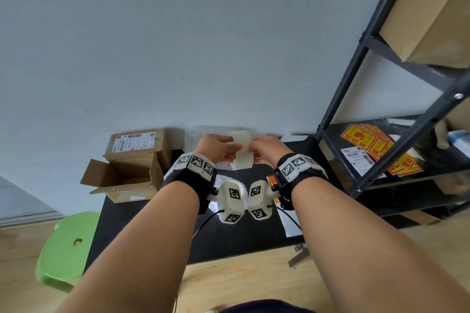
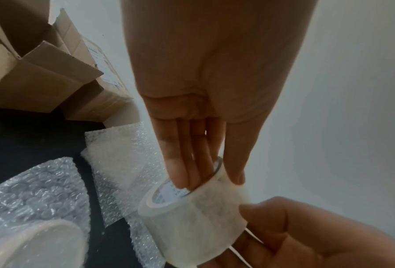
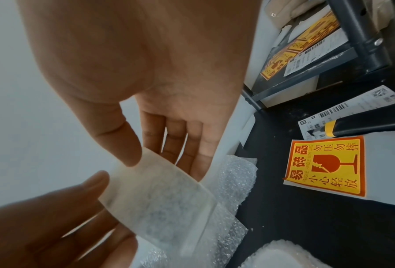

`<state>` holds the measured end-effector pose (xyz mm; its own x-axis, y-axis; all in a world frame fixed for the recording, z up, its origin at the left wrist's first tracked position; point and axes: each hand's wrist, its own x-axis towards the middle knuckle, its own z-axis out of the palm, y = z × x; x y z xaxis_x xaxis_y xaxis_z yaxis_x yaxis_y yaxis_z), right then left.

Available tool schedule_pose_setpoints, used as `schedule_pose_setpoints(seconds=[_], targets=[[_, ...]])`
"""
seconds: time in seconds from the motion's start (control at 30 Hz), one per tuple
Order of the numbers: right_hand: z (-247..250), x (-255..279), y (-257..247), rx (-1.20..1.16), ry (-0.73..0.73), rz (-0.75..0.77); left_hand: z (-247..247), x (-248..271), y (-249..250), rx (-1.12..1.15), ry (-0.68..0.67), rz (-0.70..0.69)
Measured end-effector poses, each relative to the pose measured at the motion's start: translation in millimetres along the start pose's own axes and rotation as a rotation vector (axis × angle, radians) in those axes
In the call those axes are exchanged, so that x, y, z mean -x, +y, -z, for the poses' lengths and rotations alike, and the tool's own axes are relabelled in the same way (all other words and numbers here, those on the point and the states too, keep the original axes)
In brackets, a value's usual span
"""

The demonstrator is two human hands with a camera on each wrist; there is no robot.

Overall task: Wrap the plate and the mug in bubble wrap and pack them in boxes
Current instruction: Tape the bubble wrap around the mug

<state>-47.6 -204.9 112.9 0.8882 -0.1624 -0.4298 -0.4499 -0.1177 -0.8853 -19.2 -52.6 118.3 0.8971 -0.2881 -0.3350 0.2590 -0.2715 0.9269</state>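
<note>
A roll of clear tape [image 1: 241, 151] is held up above the black table between both hands. My left hand [image 1: 230, 152] grips it, the fingers [image 2: 182, 174] reaching into the core and the thumb on the outer face of the tape roll [image 2: 191, 214]. My right hand [image 1: 256, 153] pinches the other side, thumb [image 3: 127, 150] on the tape roll [image 3: 159, 199] and fingers behind it. Below lies a round pale object in bubble wrap [image 2: 31, 226]; I cannot tell whether it is the plate or the mug. Loose bubble wrap sheets [image 2: 123, 172] lie at the back.
An open cardboard box [image 1: 122, 178] and a closed labelled box [image 1: 137, 143] stand at the table's left. A fragile sticker [image 3: 324, 166] and a black-and-yellow cutter [image 3: 363, 125] lie to the right. A dark metal shelf [image 1: 381, 84] rises on the right; a green stool [image 1: 66, 249] stands left.
</note>
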Motion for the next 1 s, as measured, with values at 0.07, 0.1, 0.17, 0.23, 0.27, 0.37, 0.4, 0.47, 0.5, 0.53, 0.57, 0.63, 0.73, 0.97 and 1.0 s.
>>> schedule_pose_setpoints(seconds=[0.07, 0.1, 0.17, 0.23, 0.27, 0.37, 0.4, 0.47, 0.5, 0.53, 0.57, 0.63, 0.73, 0.97, 1.0], targets=[[-0.5, -1.5, -0.9, -0.012, 0.016, -0.009, 1.7, 1.1, -0.9, -0.047, -0.045, -0.006], [-1.0, -1.6, -1.6, -0.029, 0.02, -0.02, 2.4, 1.5, -1.4, -0.052, -0.051, -0.015], [-1.9, -2.6, -2.9, -0.058, 0.021, -0.037, 3.5, 1.7, -2.4, -0.046, -0.038, -0.033], [-2.1, -2.0, -5.1, -0.039, 0.033, -0.03, 3.2, 1.0, -2.3, -0.027, -0.014, -0.041], [-1.6, -2.2, -6.0, -0.016, 0.042, -0.018, 2.9, 0.7, -1.5, -0.018, -0.001, -0.041], [-0.5, -0.9, -8.9, 0.061, 0.051, 0.025, 1.3, 0.1, 2.3, 0.008, 0.022, -0.041], [0.0, -0.1, -9.2, 0.082, 0.046, 0.038, 0.9, -0.7, 3.6, 0.015, 0.028, -0.043], [0.2, 1.6, -8.8, 0.098, 0.03, 0.051, 0.7, -3.9, 5.7, 0.028, 0.045, -0.038], [-0.2, 2.9, -8.6, 0.097, 0.015, 0.048, 0.8, -5.5, 6.4, 0.04, 0.054, -0.031], [-0.5, 3.5, -8.0, 0.097, 0.0, 0.043, 1.2, -6.7, 6.8, 0.051, 0.062, -0.023], [-0.7, 3.8, -7.5, 0.095, -0.011, 0.036, 1.3, -7.6, 6.9, 0.057, 0.066, -0.02], [-0.8, 3.0, -6.7, 0.088, -0.008, 0.018, 1.6, -7.6, 6.7, 0.047, 0.068, -0.023], [0.0, 0.5, -7.5, 0.045, 0.023, -0.017, 2.3, -6.3, 6.8, -0.002, 0.018, 0.0], [2.3, -2.5, -9.6, 0.025, 0.057, -0.024, 0.6, -2.0, 4.0, -0.016, -0.017, -0.014], [2.5, -2.8, -9.5, 0.018, 0.061, -0.028, -0.3, -1.1, 4.6, -0.011, -0.004, -0.022]])
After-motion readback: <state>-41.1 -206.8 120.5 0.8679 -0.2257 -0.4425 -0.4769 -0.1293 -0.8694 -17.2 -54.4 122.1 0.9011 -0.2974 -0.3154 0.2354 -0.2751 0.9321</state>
